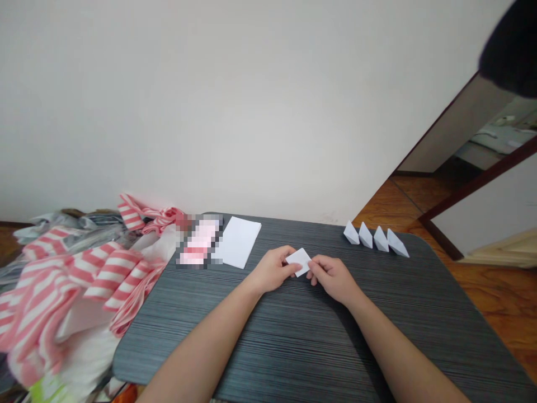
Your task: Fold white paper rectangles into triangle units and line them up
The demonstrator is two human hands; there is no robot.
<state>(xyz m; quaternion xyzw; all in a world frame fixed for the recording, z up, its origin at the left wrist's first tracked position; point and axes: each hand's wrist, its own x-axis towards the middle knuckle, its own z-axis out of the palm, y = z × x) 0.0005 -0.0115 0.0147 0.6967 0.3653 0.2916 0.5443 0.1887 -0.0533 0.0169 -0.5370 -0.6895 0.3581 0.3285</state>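
Observation:
A small folded piece of white paper (299, 257) is held just above the dark table, between both hands. My left hand (274, 270) pinches its left side, thumb on top and fingers beneath. On the right corner, my right hand (333, 277) grips the paper between thumb and fingers. Left of the hands lies a stack of white paper sheets (238, 242). Several folded white paper shapes (366, 235) stand in a row at the table's back right.
The dark wood-grain table (268, 347) backs onto a pale wall (251, 112). A blurred-out pinkish item (199, 240) lies beside the sheets. Red-and-white striped cloth (96, 274) is heaped past the left edge. To the right are a wooden floor (499, 296) and a doorway.

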